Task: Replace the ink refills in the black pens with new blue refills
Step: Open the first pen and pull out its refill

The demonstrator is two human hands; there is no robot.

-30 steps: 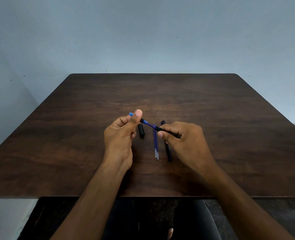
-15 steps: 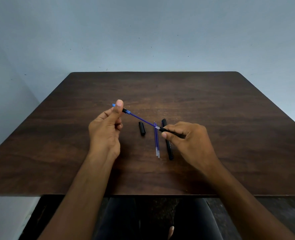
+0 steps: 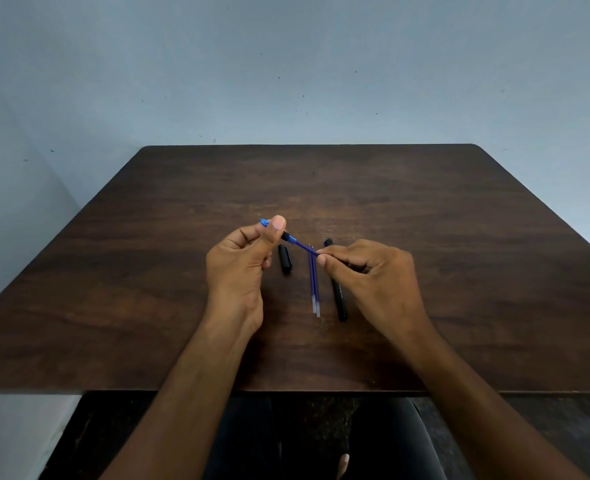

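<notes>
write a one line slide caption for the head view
Left hand and right hand hold a blue refill between them above a dark wooden table.

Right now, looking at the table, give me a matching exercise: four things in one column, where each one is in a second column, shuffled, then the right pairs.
Things:
1. pen cap
2. two spare refills
3. whole black pen
4. refill with blue tip

Places:
A. held in the air between both hands
B. on the table, partly under the right hand
C. on the table, just right of the left hand
D. side by side on the table, between cap and pen

Pairs: 1-C, 2-D, 3-B, 4-A
</notes>
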